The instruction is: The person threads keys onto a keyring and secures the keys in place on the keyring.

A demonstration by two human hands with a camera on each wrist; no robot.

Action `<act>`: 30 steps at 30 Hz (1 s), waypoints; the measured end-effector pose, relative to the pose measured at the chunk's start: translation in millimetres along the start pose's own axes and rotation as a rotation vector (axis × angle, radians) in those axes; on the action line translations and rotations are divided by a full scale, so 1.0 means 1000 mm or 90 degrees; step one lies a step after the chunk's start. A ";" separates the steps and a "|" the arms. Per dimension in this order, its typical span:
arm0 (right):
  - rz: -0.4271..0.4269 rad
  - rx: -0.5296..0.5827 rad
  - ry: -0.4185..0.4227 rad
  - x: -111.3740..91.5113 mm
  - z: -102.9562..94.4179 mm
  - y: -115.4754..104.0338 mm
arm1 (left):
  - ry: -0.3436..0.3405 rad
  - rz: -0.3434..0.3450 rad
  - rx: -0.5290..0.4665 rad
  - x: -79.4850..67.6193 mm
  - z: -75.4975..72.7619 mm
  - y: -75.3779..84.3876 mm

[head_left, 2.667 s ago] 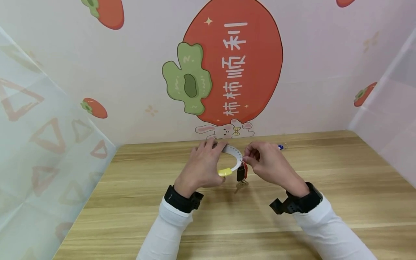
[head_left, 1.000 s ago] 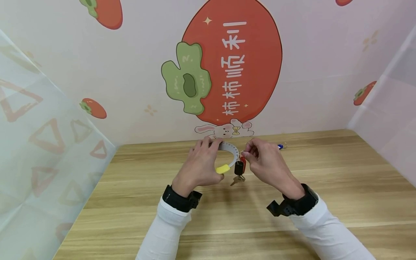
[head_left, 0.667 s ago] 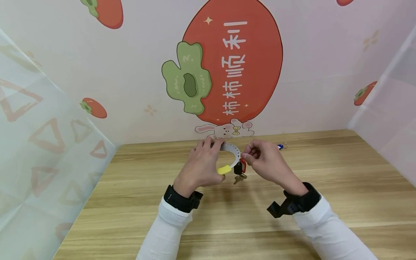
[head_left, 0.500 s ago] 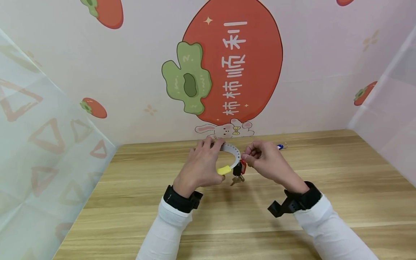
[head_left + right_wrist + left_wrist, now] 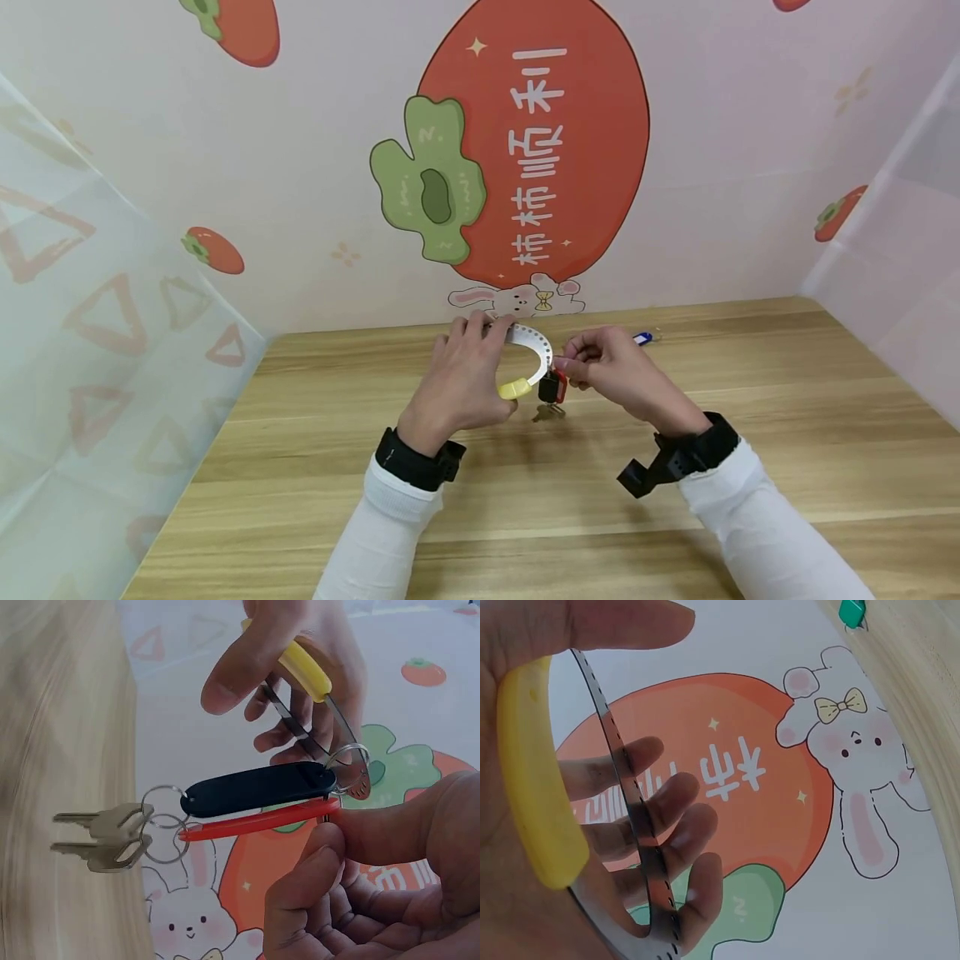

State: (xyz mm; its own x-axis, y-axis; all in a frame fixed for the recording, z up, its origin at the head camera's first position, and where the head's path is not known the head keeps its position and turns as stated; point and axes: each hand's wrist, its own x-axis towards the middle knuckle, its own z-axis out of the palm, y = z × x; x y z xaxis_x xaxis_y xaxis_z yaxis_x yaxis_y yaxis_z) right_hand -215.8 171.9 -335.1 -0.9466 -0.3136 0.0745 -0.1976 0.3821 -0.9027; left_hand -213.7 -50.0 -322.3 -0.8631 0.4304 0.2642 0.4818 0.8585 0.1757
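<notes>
My left hand (image 5: 461, 375) holds a round metal key holder (image 5: 542, 346) with a row of small holes and a yellow handle (image 5: 514, 389); its fingers reach over the far part of the band. At the right side of the band, my right hand (image 5: 626, 371) pinches the end of a red key tag (image 5: 262, 819) between thumb and forefinger. Beside that tag hangs a black key tag (image 5: 259, 787), whose split ring (image 5: 349, 761) is at the metal band. Keys (image 5: 105, 836) dangle from rings at the tags' other ends. The pinched spot itself is hidden by fingertips.
A blue key tag (image 5: 642, 338) with a ring lies on the wooden table (image 5: 525, 517) behind my right hand. A green object (image 5: 853, 611), only partly seen, shows at the left wrist view's top edge. A printed backdrop (image 5: 712, 250) stands behind the table.
Over the last seconds the key holder and dangling keys have shifted slightly left, the keys also a little higher. My right hand has turned slightly at the band, and more of the blue tag shows.
</notes>
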 end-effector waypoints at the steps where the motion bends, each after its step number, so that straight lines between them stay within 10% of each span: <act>1: 0.008 0.005 -0.002 0.000 0.000 0.000 | 0.001 0.000 0.003 0.000 0.000 0.000; 30: -0.005 -0.018 0.023 0.003 0.001 0.004 | -0.004 -0.004 -0.010 -0.001 0.003 0.001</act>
State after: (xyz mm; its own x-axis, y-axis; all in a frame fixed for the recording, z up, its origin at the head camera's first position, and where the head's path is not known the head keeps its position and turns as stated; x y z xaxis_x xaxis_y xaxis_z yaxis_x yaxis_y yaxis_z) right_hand -218.9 172.1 -338.8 -0.9533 -0.2860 0.0970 -0.2119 0.4046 -0.8896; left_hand -212.9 -48.7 -325.5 -0.8671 0.4265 0.2575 0.4786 0.8566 0.1930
